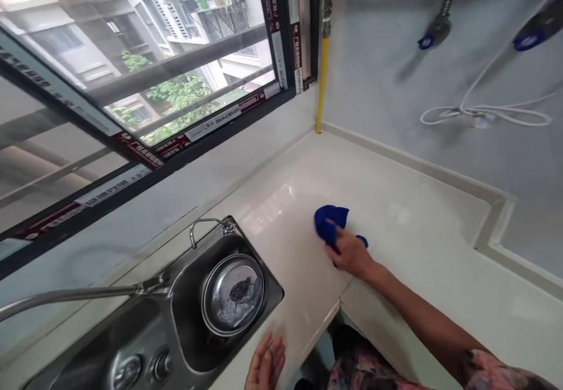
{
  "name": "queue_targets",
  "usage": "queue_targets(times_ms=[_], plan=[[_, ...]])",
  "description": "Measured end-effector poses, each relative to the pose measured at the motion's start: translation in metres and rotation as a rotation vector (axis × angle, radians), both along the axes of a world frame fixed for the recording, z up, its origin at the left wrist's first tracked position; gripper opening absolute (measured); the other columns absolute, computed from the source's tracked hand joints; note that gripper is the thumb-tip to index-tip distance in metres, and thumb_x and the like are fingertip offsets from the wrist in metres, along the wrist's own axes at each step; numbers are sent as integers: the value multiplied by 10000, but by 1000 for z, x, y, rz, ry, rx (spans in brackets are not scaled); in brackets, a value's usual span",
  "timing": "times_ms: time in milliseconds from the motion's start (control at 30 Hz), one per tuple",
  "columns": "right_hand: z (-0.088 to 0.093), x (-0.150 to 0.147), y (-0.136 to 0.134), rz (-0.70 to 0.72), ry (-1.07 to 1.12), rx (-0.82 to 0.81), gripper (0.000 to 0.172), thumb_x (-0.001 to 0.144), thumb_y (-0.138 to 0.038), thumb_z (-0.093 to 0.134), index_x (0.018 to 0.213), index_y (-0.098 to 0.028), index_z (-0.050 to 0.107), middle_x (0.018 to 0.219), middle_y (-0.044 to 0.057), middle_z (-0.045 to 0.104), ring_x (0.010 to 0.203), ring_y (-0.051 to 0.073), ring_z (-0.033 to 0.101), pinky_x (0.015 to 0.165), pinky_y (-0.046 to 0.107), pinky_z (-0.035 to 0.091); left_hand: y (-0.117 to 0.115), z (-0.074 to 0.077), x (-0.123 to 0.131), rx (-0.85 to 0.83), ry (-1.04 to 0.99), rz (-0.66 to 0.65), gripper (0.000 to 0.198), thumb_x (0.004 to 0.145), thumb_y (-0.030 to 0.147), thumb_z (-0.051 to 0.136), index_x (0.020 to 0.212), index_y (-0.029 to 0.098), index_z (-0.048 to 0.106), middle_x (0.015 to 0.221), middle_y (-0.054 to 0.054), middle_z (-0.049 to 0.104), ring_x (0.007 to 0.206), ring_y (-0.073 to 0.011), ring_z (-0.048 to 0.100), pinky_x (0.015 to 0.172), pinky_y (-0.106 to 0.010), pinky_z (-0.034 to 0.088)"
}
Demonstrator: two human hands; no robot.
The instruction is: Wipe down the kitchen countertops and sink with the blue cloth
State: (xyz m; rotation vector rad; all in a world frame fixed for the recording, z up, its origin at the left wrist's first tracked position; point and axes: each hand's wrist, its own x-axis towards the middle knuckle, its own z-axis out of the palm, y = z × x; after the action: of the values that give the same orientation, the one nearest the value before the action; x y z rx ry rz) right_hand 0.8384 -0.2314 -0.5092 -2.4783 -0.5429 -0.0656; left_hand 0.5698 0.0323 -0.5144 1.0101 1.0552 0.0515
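Observation:
My right hand (354,254) is closed on a blue cloth (326,226) that lies bunched against the pale countertop (303,249). Part of the cloth shows past the far side of the hand. Low in the view, my left hand (266,363) is held by the front edge of the counter, beside the sink. Its fingers are stretched out and it holds nothing.
A steel double sink (187,319) stands to the left, with a strainer basin (233,293) in one bowl and a faucet (88,293) behind. A yellow pipe (323,85) reaches the back corner. White cable (484,111) hangs on the right wall, below valves (433,32).

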Motion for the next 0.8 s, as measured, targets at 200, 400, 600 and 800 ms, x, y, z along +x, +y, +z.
queue_targets(times_ms=[200,400,600,800], plan=[[-17,-64,-2,-97,-102,47,507,1039,-366,460,1528,-240,509,1597,123,470,1437,313,483,1230,643,312,14,-7,39,-16,-109,-214,759,539,674,914,1105,192,761,1095,-131,798,1053,-300,754,963,-396,628],[-76,-156,-57,-359,-111,61,448,1041,-365,431,1410,-220,639,1473,120,605,1356,296,585,1153,538,507,3,-10,99,-44,-278,-616,774,607,740,838,1116,163,752,1063,-164,798,1054,-314,750,984,-435,612],[-120,-198,-66,-431,-339,-55,620,972,-106,349,1573,-218,451,1588,118,485,1467,246,473,1191,528,482,-24,12,180,529,-582,-1136,561,936,567,512,1293,166,675,1312,-165,721,1240,-295,670,1134,-474,514],[-120,-188,-56,-453,-386,-91,745,870,-42,372,1598,-200,403,1588,139,478,1476,242,453,1202,547,456,-77,11,254,1345,-694,-1171,554,1000,316,373,1479,98,547,1623,-231,434,1557,-368,339,1300,-560,257]])
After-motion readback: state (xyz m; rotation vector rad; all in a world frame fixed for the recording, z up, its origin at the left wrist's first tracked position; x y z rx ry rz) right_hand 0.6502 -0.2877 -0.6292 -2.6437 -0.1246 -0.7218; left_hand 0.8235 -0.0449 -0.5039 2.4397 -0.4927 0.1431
